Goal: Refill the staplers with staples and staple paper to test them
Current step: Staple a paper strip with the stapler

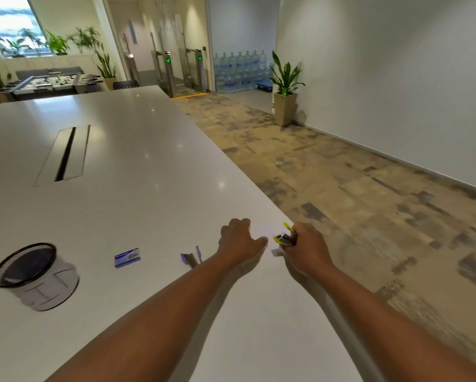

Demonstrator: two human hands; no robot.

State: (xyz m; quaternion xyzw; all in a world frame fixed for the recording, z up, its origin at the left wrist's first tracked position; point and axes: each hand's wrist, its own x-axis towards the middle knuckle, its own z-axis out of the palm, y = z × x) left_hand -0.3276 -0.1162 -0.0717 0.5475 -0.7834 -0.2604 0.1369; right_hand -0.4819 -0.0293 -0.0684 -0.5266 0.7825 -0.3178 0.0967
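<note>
My right hand [305, 248] grips a yellow stapler [285, 238] with its metal magazine showing, held just above the white table [137, 175] near its right edge. My left hand [239, 241] rests palm down on the table beside it, fingers curled, thumb pointing at the stapler; whether paper lies under it I cannot tell. A small white scrap [277, 252] lies below the stapler. A blue stapler [191, 257] lies open on the table left of my left wrist. Further left sits a blue box of staples [127, 257].
A black mesh basket [34, 274] stands at the table's near left. A cable slot [63, 154] is set into the table's middle. Carpeted floor runs along the right, with a potted plant [285, 86] by the wall.
</note>
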